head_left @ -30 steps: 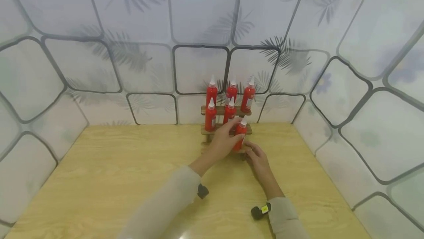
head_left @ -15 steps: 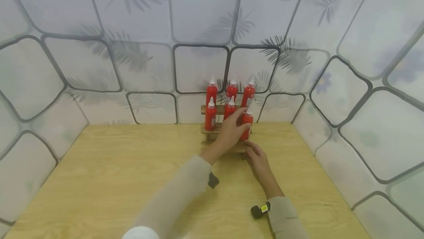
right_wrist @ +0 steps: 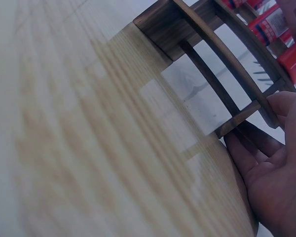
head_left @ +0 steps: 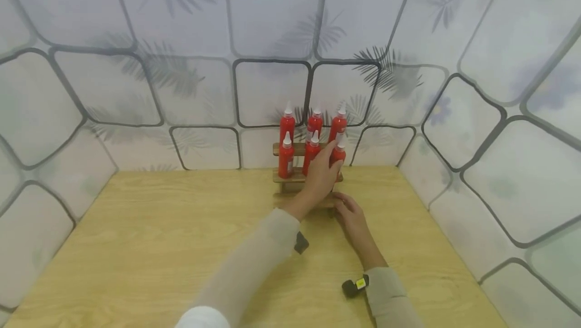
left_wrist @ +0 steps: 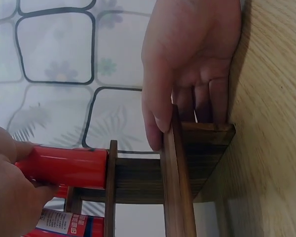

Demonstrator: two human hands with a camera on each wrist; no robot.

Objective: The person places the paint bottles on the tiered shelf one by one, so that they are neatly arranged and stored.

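Observation:
My left hand grips a red squeeze bottle with a white pointed cap, upright at the right end of the middle shelf of a small wooden tiered rack. In the left wrist view, this bottle's base is right at the shelf's edge, with the left hand's thumb and fingers around it. My right hand holds the right end of the lowest shelf. Seen from the right wrist, its thumb lies on the rack's shelf end while the other fingers of this hand reach behind.
Two more red bottles stand on the middle shelf, and three like them line the top shelf. The rack sits on a wood-grain table near the patterned back wall. Black wrist cameras hang by both sleeves.
The left hand has carried the red bottle up and to the right, from in front of the lowest shelf to the middle shelf's right end. The right hand stays on the rack.

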